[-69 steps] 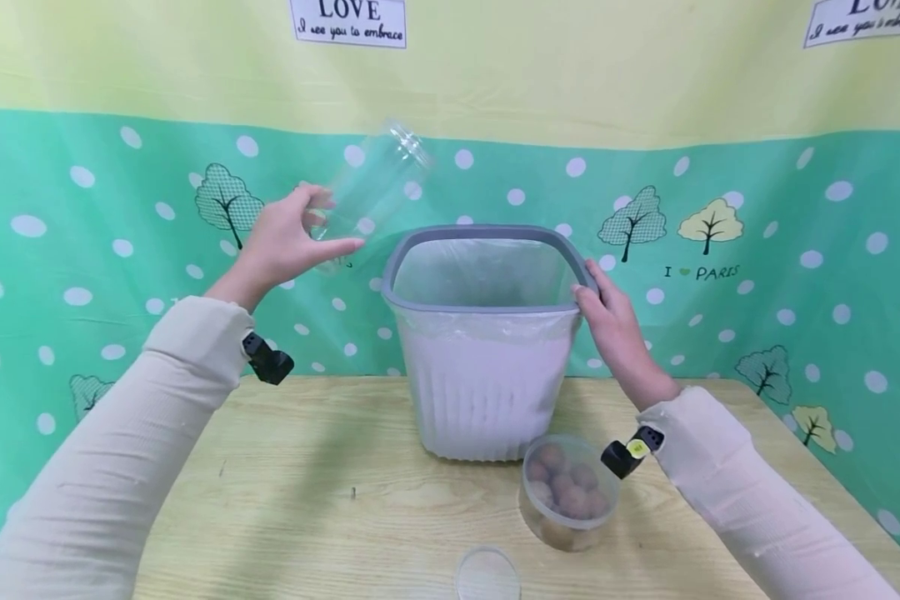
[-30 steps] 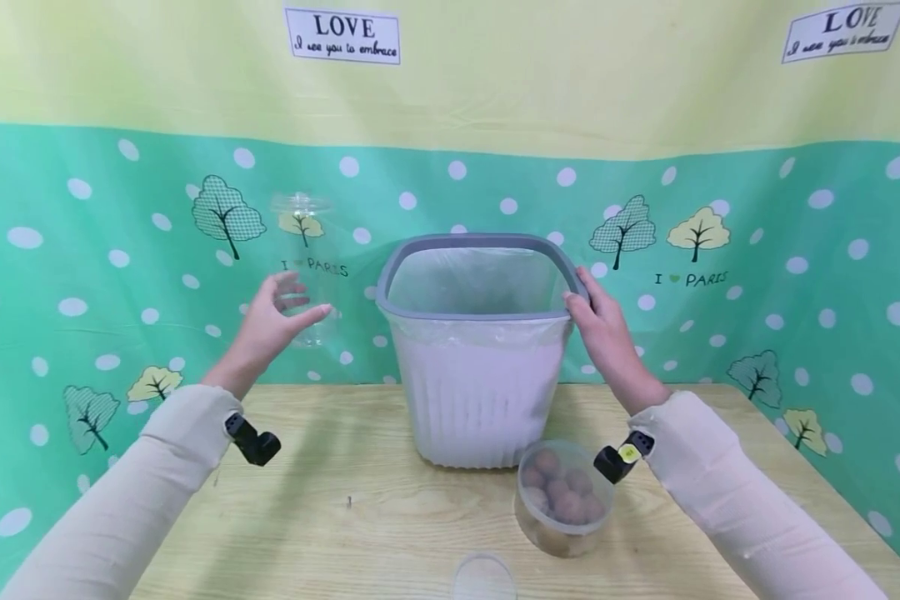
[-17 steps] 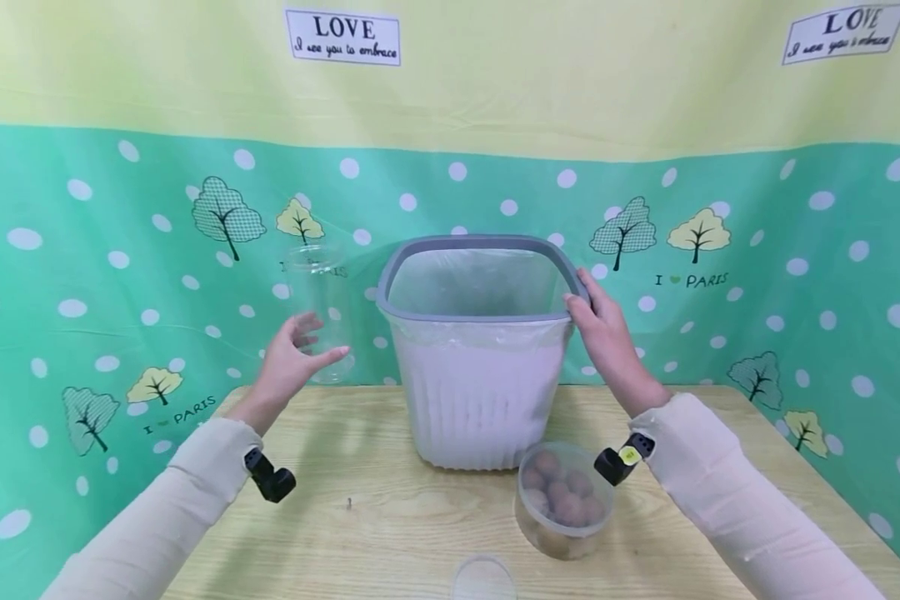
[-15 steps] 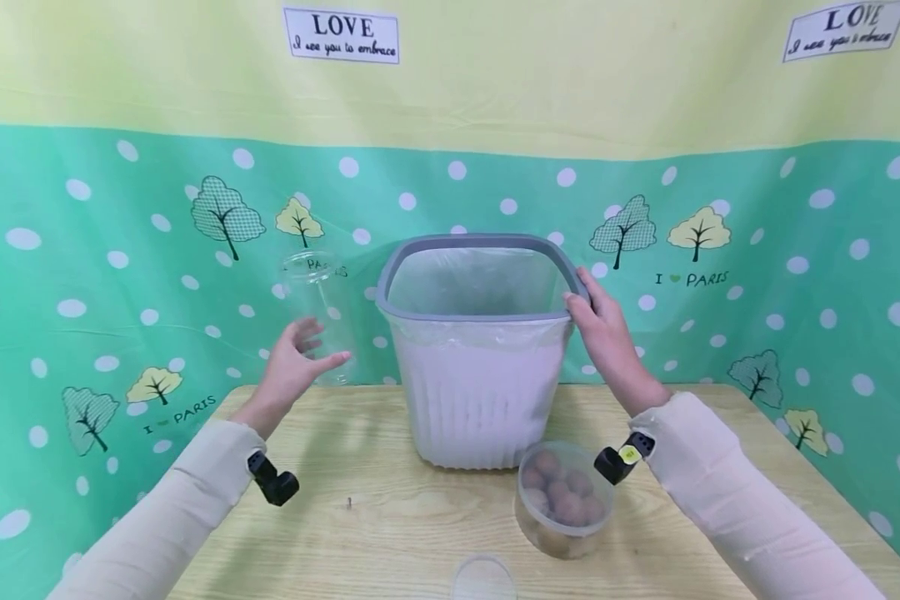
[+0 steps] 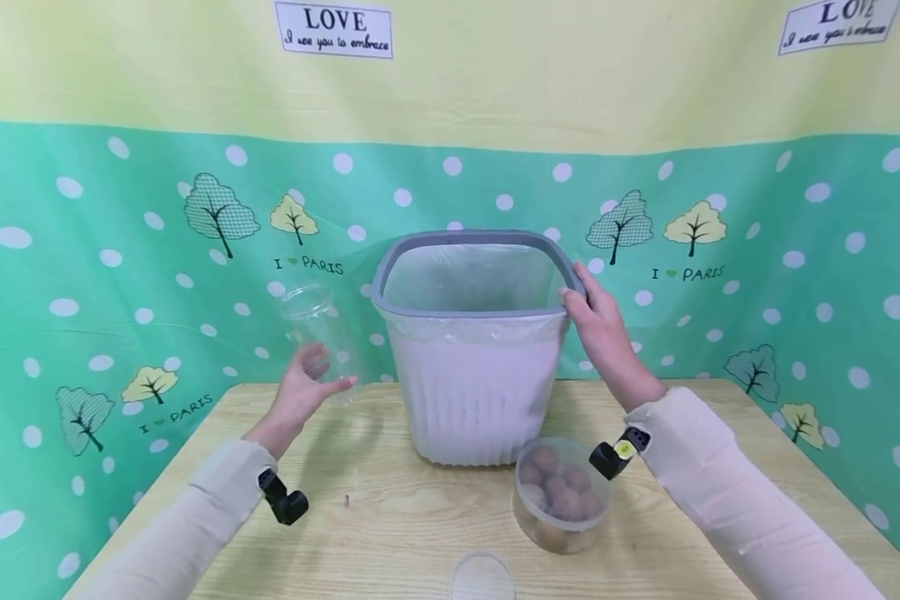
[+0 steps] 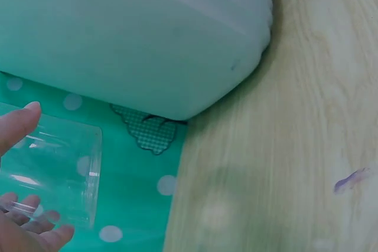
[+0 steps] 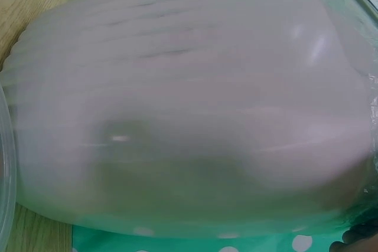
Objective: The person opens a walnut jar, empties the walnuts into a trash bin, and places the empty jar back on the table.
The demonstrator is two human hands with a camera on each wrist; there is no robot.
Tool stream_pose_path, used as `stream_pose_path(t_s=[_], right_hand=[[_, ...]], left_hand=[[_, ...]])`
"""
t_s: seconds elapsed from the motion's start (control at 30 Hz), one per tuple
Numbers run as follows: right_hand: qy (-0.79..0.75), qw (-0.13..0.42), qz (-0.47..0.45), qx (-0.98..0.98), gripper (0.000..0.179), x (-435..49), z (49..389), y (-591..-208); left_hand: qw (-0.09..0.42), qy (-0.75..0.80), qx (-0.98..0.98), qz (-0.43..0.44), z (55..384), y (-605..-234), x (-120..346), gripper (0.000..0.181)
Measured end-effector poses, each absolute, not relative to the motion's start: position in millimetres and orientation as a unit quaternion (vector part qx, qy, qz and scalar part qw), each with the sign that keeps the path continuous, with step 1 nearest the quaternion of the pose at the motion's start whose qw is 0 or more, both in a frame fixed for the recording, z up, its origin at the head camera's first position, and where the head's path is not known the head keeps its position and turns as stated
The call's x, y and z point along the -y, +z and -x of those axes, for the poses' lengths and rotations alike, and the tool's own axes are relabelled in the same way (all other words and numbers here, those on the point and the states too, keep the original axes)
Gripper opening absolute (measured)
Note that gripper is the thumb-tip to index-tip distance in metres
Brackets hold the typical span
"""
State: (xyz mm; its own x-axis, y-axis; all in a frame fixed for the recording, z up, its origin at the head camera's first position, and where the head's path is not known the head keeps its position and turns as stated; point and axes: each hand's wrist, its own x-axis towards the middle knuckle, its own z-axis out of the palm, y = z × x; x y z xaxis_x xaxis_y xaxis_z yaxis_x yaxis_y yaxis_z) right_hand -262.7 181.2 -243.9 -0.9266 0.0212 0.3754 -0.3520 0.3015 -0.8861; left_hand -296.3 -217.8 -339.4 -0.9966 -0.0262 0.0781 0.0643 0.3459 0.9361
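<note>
A person's left hand (image 6: 23, 205) holds a clear plastic jar (image 6: 50, 172) at the lower left edge of the frame, thumb along its upper side and fingertips (image 6: 41, 237) curled beneath it. The jar lies tilted, its open rim turned toward the right. Above it bulges the pale, rounded wall of a white bin (image 6: 147, 33), its lower corner meeting a light wooden table (image 6: 277, 146). A green backdrop (image 6: 142, 169) with white dots and a checked tree shows between jar and table. A small purple mark (image 6: 351, 179) stains the wood at right.
</note>
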Motion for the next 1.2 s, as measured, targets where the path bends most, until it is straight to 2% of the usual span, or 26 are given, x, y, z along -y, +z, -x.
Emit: stream_pose_path(t_s=[0.4, 1.2], right_hand=[[0.582, 0.167, -0.104, 0.789, 0.062, -177.6, 264.8, -241.1], [0.582, 0.173, -0.104, 0.788, 0.062, -179.4, 264.9, -243.7]], left_hand=[[0.018, -0.575, 0.817, 0.041, 305.8, -367.2, 210.3, 0.092], [-0.017, -0.577, 0.817, 0.017, 310.0, -407.7, 205.4, 0.09]])
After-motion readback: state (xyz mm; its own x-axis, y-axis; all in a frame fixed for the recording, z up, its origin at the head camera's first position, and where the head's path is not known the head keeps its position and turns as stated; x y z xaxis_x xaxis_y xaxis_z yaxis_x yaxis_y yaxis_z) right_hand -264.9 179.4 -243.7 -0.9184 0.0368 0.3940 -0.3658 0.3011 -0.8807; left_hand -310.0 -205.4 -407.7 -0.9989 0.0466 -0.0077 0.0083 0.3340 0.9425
